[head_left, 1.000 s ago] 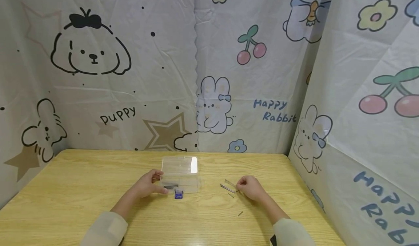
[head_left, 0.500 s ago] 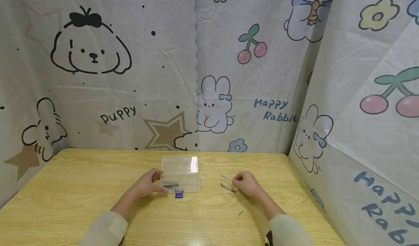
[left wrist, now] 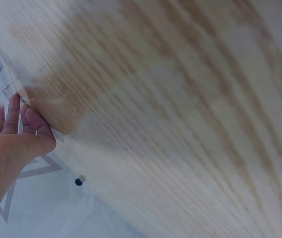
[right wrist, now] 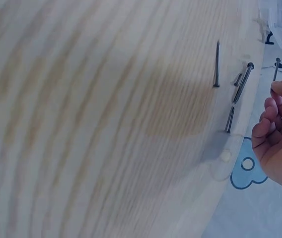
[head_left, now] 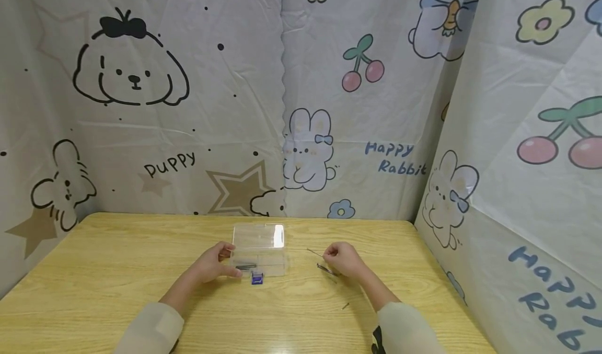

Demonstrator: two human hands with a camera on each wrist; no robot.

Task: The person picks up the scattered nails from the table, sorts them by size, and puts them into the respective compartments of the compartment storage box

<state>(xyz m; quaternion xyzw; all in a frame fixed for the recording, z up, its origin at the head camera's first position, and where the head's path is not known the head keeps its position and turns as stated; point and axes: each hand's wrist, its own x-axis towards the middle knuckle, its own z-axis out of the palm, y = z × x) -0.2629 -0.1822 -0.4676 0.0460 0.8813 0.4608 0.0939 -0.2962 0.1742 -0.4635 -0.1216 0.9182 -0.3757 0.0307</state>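
Observation:
A clear plastic box (head_left: 270, 269) with compartments stands on the table, its lid (head_left: 254, 236) raised at the back and a blue latch (head_left: 257, 278) hanging at the front. Dark nails (head_left: 245, 266) lie in its front left part. My left hand (head_left: 210, 264) grips the box's left side, thumb at the front corner and fingers farther back. Between thumb and fingertips my right hand (head_left: 345, 260) pinches a nail (right wrist: 276, 69), its head end pointing out toward the box. Below that hand, several nails (right wrist: 243, 83) lie loose on the wood.
One small nail (head_left: 345, 306) lies apart, nearer the front of the wooden table (head_left: 282, 317). Printed cloth (head_left: 235, 108) hangs behind the table's back edge, and another cloth panel (head_left: 531, 213) closes off the right side.
My right hand has lifted a nail from the table and moved left with it toward the box. The left hand and the box have stayed in place.

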